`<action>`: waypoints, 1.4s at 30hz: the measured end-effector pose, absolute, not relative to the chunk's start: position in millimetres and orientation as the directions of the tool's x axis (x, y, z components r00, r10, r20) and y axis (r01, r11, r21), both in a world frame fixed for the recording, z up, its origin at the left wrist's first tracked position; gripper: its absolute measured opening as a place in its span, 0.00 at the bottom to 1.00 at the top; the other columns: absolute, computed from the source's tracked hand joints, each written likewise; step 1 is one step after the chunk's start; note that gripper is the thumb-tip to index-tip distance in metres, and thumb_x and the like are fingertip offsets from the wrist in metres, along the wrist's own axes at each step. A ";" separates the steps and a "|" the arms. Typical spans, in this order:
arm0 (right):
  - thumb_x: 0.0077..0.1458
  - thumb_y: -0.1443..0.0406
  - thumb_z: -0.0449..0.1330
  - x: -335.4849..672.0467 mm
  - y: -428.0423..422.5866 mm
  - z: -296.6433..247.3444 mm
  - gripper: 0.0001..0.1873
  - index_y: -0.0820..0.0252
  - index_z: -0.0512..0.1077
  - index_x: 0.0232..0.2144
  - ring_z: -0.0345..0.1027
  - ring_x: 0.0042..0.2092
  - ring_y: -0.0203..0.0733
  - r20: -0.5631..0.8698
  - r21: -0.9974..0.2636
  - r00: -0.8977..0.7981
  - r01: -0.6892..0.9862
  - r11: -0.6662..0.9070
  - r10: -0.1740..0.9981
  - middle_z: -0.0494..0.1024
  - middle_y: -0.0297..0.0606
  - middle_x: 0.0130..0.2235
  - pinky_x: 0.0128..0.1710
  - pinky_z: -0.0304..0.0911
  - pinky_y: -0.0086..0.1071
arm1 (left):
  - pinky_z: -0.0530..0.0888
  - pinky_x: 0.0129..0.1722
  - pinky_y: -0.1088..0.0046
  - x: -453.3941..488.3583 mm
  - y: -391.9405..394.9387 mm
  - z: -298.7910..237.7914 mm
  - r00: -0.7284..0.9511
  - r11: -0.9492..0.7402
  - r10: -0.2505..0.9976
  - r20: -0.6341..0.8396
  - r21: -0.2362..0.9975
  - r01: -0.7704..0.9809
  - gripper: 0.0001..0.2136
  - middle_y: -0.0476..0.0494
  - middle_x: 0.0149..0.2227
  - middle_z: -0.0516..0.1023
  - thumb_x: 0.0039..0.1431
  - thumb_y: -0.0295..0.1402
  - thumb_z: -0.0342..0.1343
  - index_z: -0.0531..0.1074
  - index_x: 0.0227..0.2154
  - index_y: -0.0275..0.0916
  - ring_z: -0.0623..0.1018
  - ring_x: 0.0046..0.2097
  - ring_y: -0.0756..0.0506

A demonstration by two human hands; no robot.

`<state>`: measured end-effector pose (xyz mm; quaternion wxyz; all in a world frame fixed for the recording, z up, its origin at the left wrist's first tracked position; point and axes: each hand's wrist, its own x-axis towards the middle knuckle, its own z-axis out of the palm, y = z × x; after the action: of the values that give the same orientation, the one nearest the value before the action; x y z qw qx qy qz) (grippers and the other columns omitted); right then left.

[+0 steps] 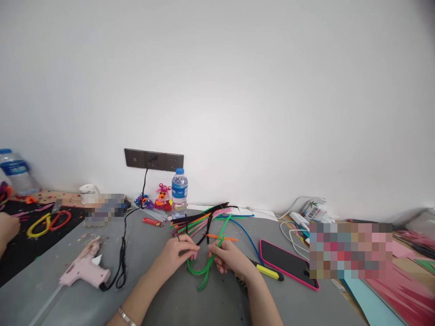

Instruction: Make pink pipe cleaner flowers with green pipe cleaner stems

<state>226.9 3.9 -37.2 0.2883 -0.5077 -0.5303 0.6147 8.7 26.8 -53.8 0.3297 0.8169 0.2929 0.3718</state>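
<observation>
My left hand [179, 250] is closed, thumb and finger pinched at one side of a looped bundle of green pipe cleaners [203, 284]. On the other side my right hand [231, 259] has its fingers closed round the same green stems, whose ends stick up above it. Black pipe cleaners [208, 224] stand up between and behind the hands; whether a hand grips them I cannot tell. Just beyond lies a pile of coloured pipe cleaners [220, 208]. An orange pipe cleaner [227, 238] lies behind my right hand, and a blue one [250, 238] curves past it.
A pink glue gun [84, 271] with a black cord lies left. A water bottle [179, 194] stands at the back. Right are a yellow cutter knife [268, 271] and a phone [288, 264]. Scissors [50, 224] and another person's hand [8, 228] are far left.
</observation>
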 end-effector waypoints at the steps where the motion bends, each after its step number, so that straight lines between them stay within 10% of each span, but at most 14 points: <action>1: 0.47 0.46 0.60 226.8 4.2 -37.9 0.22 0.60 0.67 0.24 0.57 0.14 0.29 -0.316 -0.945 -0.309 0.190 -0.267 0.897 0.59 0.20 0.12 0.14 0.48 0.24 | 0.76 0.35 0.73 8.7 26.9 -53.5 0.552 -0.610 0.723 0.415 0.759 0.229 0.11 0.43 0.33 0.78 0.63 0.33 0.53 0.81 0.34 0.39 0.79 0.29 0.49; 33: 0.43 0.39 0.57 235.5 18.2 -50.9 0.28 0.59 0.66 0.26 0.59 0.14 0.32 -0.186 -0.982 -0.002 0.036 -0.186 0.983 0.62 0.24 0.13 0.13 0.44 0.26 | 0.77 0.35 0.73 7.4 27.8 -56.9 0.527 -0.679 0.693 0.491 0.691 0.249 0.11 0.43 0.35 0.77 0.64 0.33 0.53 0.80 0.34 0.40 0.80 0.32 0.49; 42: 0.44 0.42 0.58 234.3 20.4 -54.3 0.26 0.58 0.64 0.27 0.72 0.21 0.38 -0.242 -0.970 0.039 -0.011 -0.242 0.969 0.72 0.32 0.18 0.18 0.57 0.26 | 0.77 0.38 0.71 7.0 26.3 -56.2 0.499 -0.641 0.731 0.466 0.720 0.266 0.09 0.43 0.36 0.78 0.62 0.30 0.54 0.80 0.34 0.40 0.80 0.33 0.48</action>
<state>234.3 20.4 -54.3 0.4467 -0.5655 -0.4237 0.5488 7.0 26.3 -56.2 0.2929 0.8145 0.3060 0.3963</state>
